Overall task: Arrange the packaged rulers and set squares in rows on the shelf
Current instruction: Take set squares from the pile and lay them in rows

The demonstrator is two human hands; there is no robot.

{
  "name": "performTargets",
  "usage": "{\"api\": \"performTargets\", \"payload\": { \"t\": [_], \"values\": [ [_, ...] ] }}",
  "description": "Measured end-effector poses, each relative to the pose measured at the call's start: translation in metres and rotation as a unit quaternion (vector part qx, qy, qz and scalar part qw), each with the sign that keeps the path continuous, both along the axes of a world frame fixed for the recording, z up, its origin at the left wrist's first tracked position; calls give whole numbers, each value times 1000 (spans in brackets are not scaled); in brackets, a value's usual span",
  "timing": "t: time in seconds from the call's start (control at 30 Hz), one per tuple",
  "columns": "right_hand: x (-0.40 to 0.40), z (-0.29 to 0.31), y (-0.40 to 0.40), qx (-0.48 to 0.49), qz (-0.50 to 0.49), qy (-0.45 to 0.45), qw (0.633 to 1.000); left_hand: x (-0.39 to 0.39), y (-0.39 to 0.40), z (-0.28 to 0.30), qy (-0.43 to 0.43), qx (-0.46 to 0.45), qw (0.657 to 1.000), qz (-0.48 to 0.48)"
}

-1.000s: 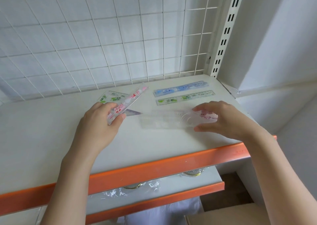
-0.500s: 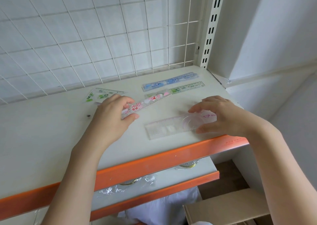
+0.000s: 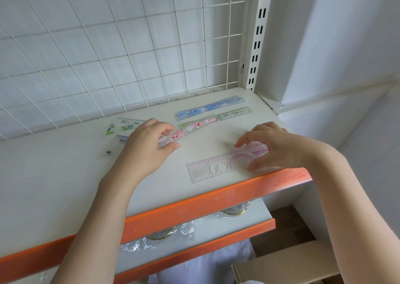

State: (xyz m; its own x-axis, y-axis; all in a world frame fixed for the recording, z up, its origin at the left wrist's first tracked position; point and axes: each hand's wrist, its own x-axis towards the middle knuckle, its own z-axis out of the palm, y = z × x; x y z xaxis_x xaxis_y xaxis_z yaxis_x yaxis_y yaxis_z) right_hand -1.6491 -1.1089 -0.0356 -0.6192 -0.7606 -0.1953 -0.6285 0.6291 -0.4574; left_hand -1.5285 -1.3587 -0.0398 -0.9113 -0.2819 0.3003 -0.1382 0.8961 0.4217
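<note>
— What do we have in our left hand [image 3: 149,149]?
— We pinch the pink ruler [image 3: 190,130] at its near-left end; it slants over the shelf [image 3: 65,175] toward the green ruler [image 3: 234,114].
— And our right hand [image 3: 275,147]?
— Its curled fingers grasp the stencil ruler [image 3: 216,169], flat by the near orange edge. The blue ruler [image 3: 207,108] lies far right, the set square [image 3: 124,125] far left.

- Soft, even daylight is filling the scene, bright and without hard glare.
- Faint shadows are lying under the left hand [image 3: 149,151] and right hand [image 3: 275,147].
- Wire grid [image 3: 129,52] lines beyond the hands are bowing from wide-angle distortion.
- Plastic wrap [image 3: 134,245] below the hands is glinting.
</note>
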Motion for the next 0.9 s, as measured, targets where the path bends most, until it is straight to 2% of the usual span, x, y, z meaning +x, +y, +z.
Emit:
{"api": "performTargets", "payload": {
  "t": [0.2,0.33,0.43,0.67,0.9],
  "values": [
    [-1,0,2,-19,-6,-14,1000,-25,14,1,-20,8,999,-40],
    [-3,-2,2,-91,-35,-39,994,-50,27,-4,-64,-7,994,-87],
    [-4,-6,2,-127,-58,-17,990,-63,34,-6,-83,-21,991,-103],
    [-1,-9,-2,-144,-95,10,985,-76,36,-9,-112,-16,985,-129],
    [6,-10,-15,-150,-112,56,981,-79,36,-14,-98,13,983,-153]
  ]
}}
